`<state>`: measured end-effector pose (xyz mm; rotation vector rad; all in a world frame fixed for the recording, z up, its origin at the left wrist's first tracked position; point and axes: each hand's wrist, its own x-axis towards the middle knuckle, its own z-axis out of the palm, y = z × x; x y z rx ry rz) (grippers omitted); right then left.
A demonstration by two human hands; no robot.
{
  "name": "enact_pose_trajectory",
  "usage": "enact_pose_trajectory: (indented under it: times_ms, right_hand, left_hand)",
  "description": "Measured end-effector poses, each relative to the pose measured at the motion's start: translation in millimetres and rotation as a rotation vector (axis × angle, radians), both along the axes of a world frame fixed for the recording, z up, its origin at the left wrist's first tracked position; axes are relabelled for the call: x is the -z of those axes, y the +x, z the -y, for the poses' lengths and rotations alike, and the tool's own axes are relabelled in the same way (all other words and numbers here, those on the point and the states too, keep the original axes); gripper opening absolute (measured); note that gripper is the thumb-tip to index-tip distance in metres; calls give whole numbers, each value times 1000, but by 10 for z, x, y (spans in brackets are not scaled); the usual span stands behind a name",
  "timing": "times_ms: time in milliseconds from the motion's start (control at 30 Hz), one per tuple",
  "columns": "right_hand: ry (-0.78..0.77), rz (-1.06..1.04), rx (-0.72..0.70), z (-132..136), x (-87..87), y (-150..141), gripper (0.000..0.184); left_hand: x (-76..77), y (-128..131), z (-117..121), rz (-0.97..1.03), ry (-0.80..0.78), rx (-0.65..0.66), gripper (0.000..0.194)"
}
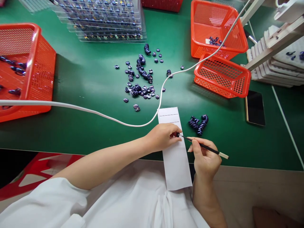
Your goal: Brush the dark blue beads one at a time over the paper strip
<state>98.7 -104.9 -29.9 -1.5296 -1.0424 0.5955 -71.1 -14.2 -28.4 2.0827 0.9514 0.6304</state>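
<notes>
Between its thumb and fingers, my left hand [162,136] pinches a small dark shiny piece [177,134], mostly covered by the fingertips. My right hand [206,156] grips a thin black brush-like tool [209,148] with a pale end, its fine tip touching or very close to that piece. Under both lies a white paper strip [177,167] with a few printed lines, hanging over the table's front edge. To the right of the strip is a cluster of dark glossy oval pieces [199,124]. More such pieces [136,90] lie loose and in rows farther back.
A white cable [123,124] crosses the green table [95,76]. Orange baskets stand at left [45,69] and back right [218,50], with a smaller basket [223,76] in front. Stacked clear trays [111,37] are at the back; a phone [255,107] lies right.
</notes>
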Motion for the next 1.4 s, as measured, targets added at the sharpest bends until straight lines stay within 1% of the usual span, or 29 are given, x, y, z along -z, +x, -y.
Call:
enact_pose_trajectory:
  times_ms: [400,567,667,733,867,900,967,1033,1100,1167,1300,1400]
  right_hand:
    - [3,19,-15,11,-7,5,5]
    - [-12,73,-11,30,26,10,8]
    - [5,118,-18,48,60,23,9]
    - [41,153,-59,56,80,40,8]
    - [159,184,-230,56,101,79,16]
    - [179,192,-252,56,102,82,17]
    - [189,212,-234,58,100,75,20]
    - [166,206,-164,63,96,57,19]
    - [154,158,-101,66,93,39,18]
    - [167,98,-72,66,94,31,17]
    - [199,69,-117,58,99,38,14]
    - [153,126,-132,56,90,40,10]
  left_hand:
    - [-15,-3,-1,-7,-13,0,19]
    - [-6,-2,3,4,-15,-4,20]
    - [7,0,12,15,-7,-6,20]
    - [15,0,17,21,0,-8,20]
    - [16,-1,17,16,6,-11,16]
    - [13,-1,16,15,8,-13,15]
    - [6,0,13,17,9,-15,15]
    - [0,0,12,20,5,-13,16]
    - [1,0,12,17,0,-13,16]
    - [7,-2,13,14,-6,-14,15]
    - [18,-9,14,14,-8,-15,16]
    - [12,-13,16,8,-9,-3,15]
